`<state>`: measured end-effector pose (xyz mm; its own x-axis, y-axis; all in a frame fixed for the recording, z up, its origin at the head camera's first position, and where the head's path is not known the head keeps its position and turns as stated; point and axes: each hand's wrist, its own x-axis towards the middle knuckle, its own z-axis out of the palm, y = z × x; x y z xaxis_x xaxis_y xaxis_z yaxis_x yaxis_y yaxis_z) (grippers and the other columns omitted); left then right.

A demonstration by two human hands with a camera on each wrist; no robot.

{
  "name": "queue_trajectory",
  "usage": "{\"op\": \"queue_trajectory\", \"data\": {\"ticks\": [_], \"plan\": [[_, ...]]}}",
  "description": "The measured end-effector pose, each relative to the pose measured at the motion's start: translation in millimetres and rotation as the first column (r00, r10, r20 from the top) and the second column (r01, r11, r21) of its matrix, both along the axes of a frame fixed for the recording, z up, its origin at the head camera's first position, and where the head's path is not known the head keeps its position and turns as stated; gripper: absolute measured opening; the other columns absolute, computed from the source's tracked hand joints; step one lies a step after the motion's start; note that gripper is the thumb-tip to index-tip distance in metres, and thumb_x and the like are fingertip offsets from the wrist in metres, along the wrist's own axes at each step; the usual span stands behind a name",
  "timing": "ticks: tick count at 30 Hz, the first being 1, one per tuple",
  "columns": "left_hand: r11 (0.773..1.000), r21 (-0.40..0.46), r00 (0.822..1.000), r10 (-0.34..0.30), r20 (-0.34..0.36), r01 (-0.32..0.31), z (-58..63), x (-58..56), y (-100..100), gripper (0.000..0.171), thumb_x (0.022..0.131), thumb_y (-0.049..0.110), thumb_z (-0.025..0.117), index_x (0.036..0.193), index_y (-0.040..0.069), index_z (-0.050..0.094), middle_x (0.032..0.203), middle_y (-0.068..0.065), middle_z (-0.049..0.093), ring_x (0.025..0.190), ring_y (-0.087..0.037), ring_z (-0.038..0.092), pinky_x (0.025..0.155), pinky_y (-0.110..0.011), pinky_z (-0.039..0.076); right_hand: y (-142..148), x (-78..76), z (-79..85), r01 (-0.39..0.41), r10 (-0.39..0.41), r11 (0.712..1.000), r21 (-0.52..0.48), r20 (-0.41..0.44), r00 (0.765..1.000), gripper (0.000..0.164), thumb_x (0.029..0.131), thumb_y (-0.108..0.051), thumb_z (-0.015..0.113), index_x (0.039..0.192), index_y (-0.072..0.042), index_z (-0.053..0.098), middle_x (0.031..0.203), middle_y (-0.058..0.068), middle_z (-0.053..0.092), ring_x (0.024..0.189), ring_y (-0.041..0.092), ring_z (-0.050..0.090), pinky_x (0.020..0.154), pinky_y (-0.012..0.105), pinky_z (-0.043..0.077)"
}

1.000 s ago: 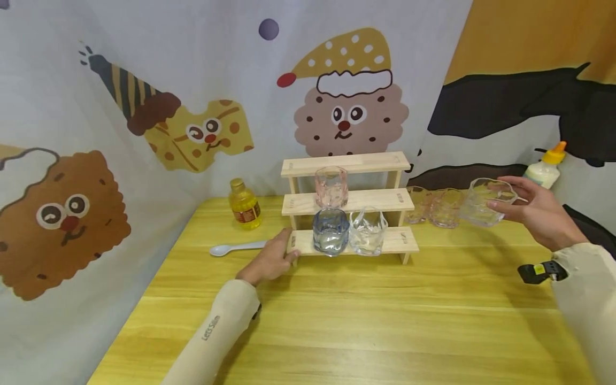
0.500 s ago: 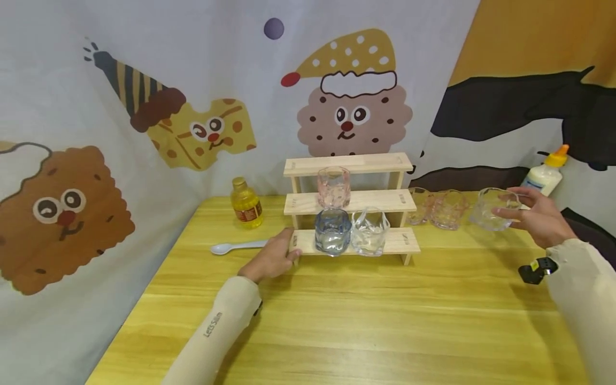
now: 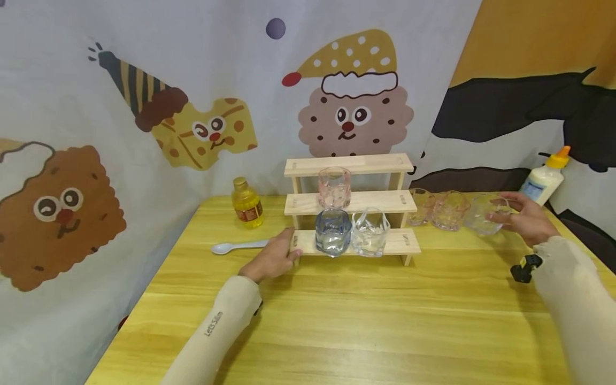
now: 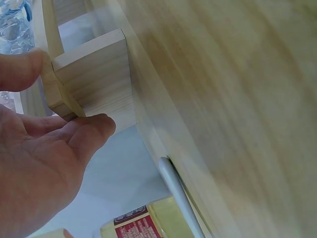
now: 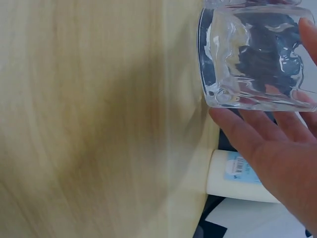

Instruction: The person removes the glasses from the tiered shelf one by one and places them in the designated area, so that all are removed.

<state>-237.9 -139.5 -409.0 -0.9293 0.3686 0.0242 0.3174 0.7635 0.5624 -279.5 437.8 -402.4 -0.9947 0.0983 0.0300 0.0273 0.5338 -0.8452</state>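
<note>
My left hand grips the left end of the bottom step of a three-step wooden rack; the left wrist view shows the thumb above the board and fingers under it. At the right, my right hand holds a clear glass upright at table level, thumb and fingers around its side. That glass fills the top of the right wrist view. Two pinkish glasses stand just left of it. On the rack, a pink glass sits mid-step; a blue glass and a clear glass share the bottom step.
A yellow bottle stands left of the rack, with a white spoon lying before it. Behind my right hand is a glue bottle with an orange cap. A printed cloth hangs along the back of the wooden table.
My right hand has lowered the clear glass to table level, and within the last half second moved it left, close to the pinkish glasses. The left hand keeps its hold on the rack.
</note>
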Motion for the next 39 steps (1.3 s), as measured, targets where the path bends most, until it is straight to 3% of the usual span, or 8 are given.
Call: {"op": "queue_trajectory", "data": {"ticks": [8,11,16,20,24,33,35,39], "plan": [[1.000,-0.002,1.000,-0.002,0.002,0.002,-0.8,-0.4,-0.3,0.065,0.103,0.022,0.056,0.156,0.000,0.026,0.155,-0.023,0.043,0.143,-0.038,0.045,0.121,-0.051,0.036,1.7,-3.5,-2.5,-0.072,0.073,0.996,-0.052,0.015,0.997,0.084,0.098,-0.027,0.066,0.160,-0.009,0.012,0.118,-0.029,0.043,0.088,-0.019,0.056,0.075,0.016,0.056],[1.000,-0.015,1.000,-0.011,-0.010,0.010,-0.1,-1.9,-0.2,0.064,0.103,0.022,0.055,0.156,-0.001,0.027,0.152,-0.023,0.045,0.141,-0.038,0.047,0.119,-0.050,0.039,2.9,-4.0,-0.2,-0.105,0.108,0.993,-0.058,0.039,0.993,0.084,0.100,-0.023,0.063,0.161,-0.008,0.007,0.142,-0.009,0.045,0.090,-0.021,0.054,0.077,0.014,0.055],[1.000,-0.007,1.000,-0.013,-0.008,0.013,3.3,-4.1,0.7,0.064,0.103,0.021,0.055,0.156,0.000,0.027,0.150,-0.022,0.047,0.140,-0.038,0.048,0.119,-0.051,0.040,5.3,-6.9,7.0,-0.151,0.148,0.989,0.012,0.107,0.983,0.089,0.104,-0.024,0.056,0.160,-0.003,-0.008,0.168,0.024,-0.001,0.091,-0.027,0.043,0.100,0.038,0.056],[1.000,0.004,1.000,-0.003,0.006,0.003,3.6,-3.2,0.3,0.065,0.103,0.022,0.056,0.157,0.001,0.026,0.153,-0.022,0.044,0.142,-0.039,0.046,0.120,-0.051,0.038,4.2,-9.9,11.2,-0.161,0.161,0.987,-0.012,0.155,0.975,0.092,0.104,-0.024,0.056,0.159,-0.004,-0.014,0.165,0.029,-0.011,0.125,0.001,0.053,0.115,0.068,0.033],[1.000,-0.004,1.000,-0.003,0.007,0.003,0.8,-1.3,-0.1,0.065,0.103,0.022,0.056,0.157,0.000,0.025,0.154,-0.023,0.044,0.142,-0.038,0.046,0.120,-0.051,0.038,1.1,-11.6,14.0,-0.169,0.175,0.985,-0.046,0.188,0.967,0.095,0.103,-0.021,0.057,0.157,-0.003,-0.019,0.164,0.027,-0.017,0.151,0.050,0.014,0.117,0.072,0.023],[1.000,-0.007,1.000,-0.006,-0.006,0.006,-1.6,-1.8,0.5,0.064,0.104,0.020,0.054,0.157,0.000,0.026,0.153,-0.022,0.044,0.141,-0.037,0.046,0.120,-0.051,0.038,-0.2,-16.0,19.9,-0.198,0.205,0.979,-0.050,0.217,0.955,0.095,0.101,-0.006,0.053,0.153,-0.003,-0.027,0.161,0.032,-0.023,0.146,0.061,0.002,0.117,0.074,0.016],[1.000,-0.004,1.000,-0.005,-0.003,0.005,-1.5,-1.9,0.7,0.064,0.104,0.020,0.054,0.157,0.000,0.025,0.153,-0.022,0.044,0.142,-0.037,0.045,0.120,-0.051,0.038,-0.5,-16.2,20.2,-0.196,0.201,0.980,-0.046,0.216,0.955,0.094,0.101,-0.006,0.052,0.153,-0.003,-0.027,0.159,0.037,-0.021,0.146,0.061,0.006,0.117,0.073,0.017],[1.000,0.000,1.000,0.002,-0.002,-0.002,-1.9,-0.7,0.1,0.064,0.103,0.021,0.055,0.157,0.000,0.026,0.154,-0.022,0.044,0.142,-0.037,0.046,0.121,-0.051,0.037,-1.4,-19.7,16.4,-0.210,0.207,0.978,-0.008,0.193,0.959,0.094,0.102,-0.009,0.053,0.153,-0.001,-0.025,0.156,0.047,-0.006,0.128,0.027,0.058,0.116,0.074,0.021]]}}
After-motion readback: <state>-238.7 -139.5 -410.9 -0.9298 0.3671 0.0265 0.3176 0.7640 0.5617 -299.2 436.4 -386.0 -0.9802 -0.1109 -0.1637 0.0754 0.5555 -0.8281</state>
